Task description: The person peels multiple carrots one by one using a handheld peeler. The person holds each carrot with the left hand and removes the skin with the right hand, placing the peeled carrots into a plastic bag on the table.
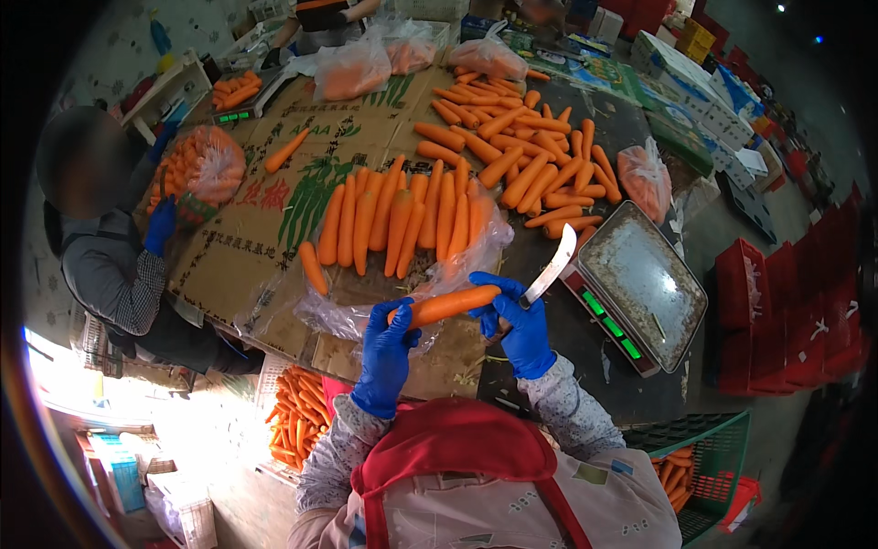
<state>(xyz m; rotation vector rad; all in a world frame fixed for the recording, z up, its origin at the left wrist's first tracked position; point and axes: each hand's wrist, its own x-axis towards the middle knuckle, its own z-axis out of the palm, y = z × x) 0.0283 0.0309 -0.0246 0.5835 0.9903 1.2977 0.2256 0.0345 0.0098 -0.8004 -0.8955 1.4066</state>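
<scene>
A single carrot (pixel 446 307) is held level between my two blue-gloved hands above the table's near edge. My left hand (pixel 386 350) grips its left end. At the carrot's right end are the fingers of my right hand (pixel 516 322), which also holds a knife with a curved blade (pixel 550 266) pointing up and away. Just beyond, a row of carrots (pixel 401 223) lies side by side on a clear plastic bag (pixel 473 264). One loose carrot (pixel 313 268) rests at the row's left end.
A carrot heap (pixel 528 147) covers the table's far middle. To the right stands a weighing scale (pixel 641 285) beside a bagged bundle (pixel 645 180). A co-worker (pixel 110 274) is at the left with bagged carrots (pixel 199 165). Carrot crates (pixel 298 418) flank me below.
</scene>
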